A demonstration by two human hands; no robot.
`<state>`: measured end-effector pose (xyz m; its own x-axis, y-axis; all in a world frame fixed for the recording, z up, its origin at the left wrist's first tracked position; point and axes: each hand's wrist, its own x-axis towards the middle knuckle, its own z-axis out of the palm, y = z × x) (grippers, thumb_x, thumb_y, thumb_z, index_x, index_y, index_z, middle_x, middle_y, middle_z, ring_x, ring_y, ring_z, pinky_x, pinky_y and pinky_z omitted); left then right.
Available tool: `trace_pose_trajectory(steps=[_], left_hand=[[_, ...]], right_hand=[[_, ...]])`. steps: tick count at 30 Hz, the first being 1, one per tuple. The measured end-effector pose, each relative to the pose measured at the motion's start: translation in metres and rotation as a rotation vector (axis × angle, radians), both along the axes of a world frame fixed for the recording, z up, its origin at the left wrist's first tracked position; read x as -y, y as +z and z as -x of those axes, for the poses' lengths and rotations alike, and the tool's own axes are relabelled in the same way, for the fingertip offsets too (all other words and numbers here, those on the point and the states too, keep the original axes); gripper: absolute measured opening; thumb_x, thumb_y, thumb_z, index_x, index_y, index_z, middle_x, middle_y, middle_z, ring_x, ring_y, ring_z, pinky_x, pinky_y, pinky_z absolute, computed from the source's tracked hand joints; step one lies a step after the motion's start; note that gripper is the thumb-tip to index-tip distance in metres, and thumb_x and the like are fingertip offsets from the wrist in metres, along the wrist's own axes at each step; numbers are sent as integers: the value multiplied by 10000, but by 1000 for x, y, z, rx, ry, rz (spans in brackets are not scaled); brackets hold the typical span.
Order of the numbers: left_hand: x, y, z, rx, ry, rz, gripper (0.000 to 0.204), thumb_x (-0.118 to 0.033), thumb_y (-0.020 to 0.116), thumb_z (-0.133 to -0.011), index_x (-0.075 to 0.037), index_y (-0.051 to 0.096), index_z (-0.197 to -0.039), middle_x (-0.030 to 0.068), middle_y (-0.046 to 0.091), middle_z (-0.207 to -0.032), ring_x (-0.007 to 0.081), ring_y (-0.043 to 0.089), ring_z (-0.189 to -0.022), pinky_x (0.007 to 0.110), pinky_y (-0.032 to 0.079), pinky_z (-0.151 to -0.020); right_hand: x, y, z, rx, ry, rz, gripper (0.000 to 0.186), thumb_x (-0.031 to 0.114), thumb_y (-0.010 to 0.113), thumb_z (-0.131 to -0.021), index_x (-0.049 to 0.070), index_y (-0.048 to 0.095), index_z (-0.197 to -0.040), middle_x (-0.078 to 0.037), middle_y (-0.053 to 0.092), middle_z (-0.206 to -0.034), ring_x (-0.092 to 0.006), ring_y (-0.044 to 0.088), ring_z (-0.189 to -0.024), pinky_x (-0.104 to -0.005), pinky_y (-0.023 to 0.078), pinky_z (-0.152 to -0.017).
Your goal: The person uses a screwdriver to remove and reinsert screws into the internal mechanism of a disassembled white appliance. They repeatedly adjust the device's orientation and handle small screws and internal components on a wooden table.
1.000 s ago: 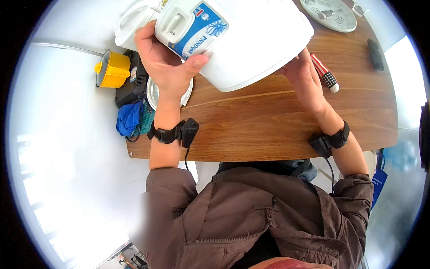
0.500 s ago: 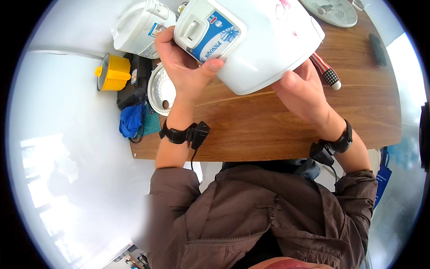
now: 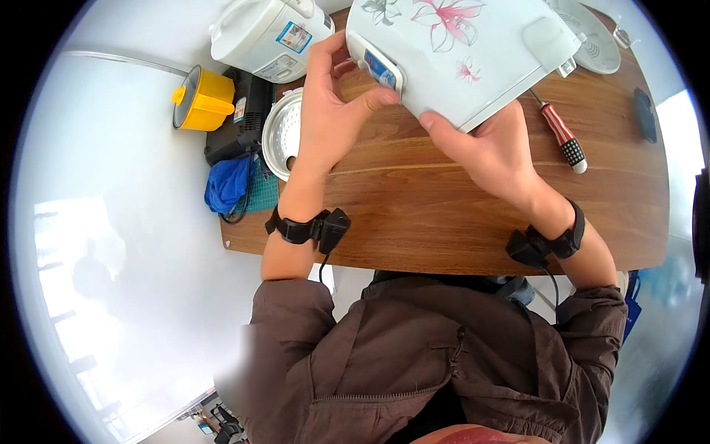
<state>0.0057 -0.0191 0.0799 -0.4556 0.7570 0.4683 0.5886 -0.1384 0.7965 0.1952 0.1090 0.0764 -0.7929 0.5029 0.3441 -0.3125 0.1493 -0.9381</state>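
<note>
Left hand (image 3: 334,111): spread wide, thumb at the near left edge of the white cooker (image 3: 451,63) beside its blue-faced control panel (image 3: 380,69), fingers bent around the left end; it holds the cooker.
Right hand (image 3: 494,152): holding the cooker's near right edge, thumb along the near side, the fingers partly hidden beneath.
White cooker: between the hands and on their far side, tilted, flowers in pink and grey facing up; its far part runs out of view, and whether that part touches the table cannot be told.
Wrists: a black band on each, the left band (image 3: 297,228) and the right band (image 3: 566,235), both with a cable.
Table (image 3: 436,222): brown wood, beneath the hands.
Right side: a screwdriver (image 3: 565,139) with a red-striped handle near the right hand; farther right, a dark object (image 3: 645,115); at the far right, a white plate (image 3: 609,62).
Left side: a second cooker (image 3: 255,44) far left, a perforated tray (image 3: 279,133) partly behind the left forearm, a yellow pot (image 3: 208,103), a blue cloth (image 3: 226,186).
</note>
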Motion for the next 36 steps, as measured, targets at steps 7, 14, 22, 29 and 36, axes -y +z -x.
trace_pose_trajectory(steps=[7,14,22,29,36], left_hand=[[-3,-7,-10,268,-49,-120,920,-329,956,-668,-18,466,-1382,92,597,-1300,214,547,-1233,393,402,-1091],[-2,-16,-11,395,-33,-133,897,-259,971,-646,-27,476,-1356,82,602,-1296,204,555,-1226,401,414,-1090],[-5,-18,-18,384,-12,-107,878,-267,964,-661,-34,458,-1340,83,593,-1274,208,546,-1230,419,432,-1083],[-3,-20,-23,355,-6,-46,890,-300,931,-725,-18,406,-1386,109,530,-1329,238,509,-1273,451,417,-1103],[-1,-28,-22,231,-14,-25,952,-375,896,-769,-18,369,-1477,103,466,-1345,267,491,-1302,483,424,-1106]], right_hand=[[5,-8,2,3,-6,-83,300,114,758,-827,-50,691,-1069,-174,727,-864,-219,697,-732,-333,553,-695],[5,-11,4,57,-57,-252,260,115,755,-803,-31,695,-1010,-169,682,-733,-323,673,-624,-363,544,-593],[4,-16,7,-16,-164,-432,200,103,745,-796,-14,700,-951,-159,662,-670,-344,673,-605,-372,537,-555],[4,-18,9,23,-179,-397,196,109,754,-788,-28,699,-917,-172,662,-663,-339,684,-605,-371,546,-562],[2,-19,11,31,-171,-294,202,130,756,-790,-40,714,-889,-163,665,-642,-288,673,-550,-349,544,-557]])
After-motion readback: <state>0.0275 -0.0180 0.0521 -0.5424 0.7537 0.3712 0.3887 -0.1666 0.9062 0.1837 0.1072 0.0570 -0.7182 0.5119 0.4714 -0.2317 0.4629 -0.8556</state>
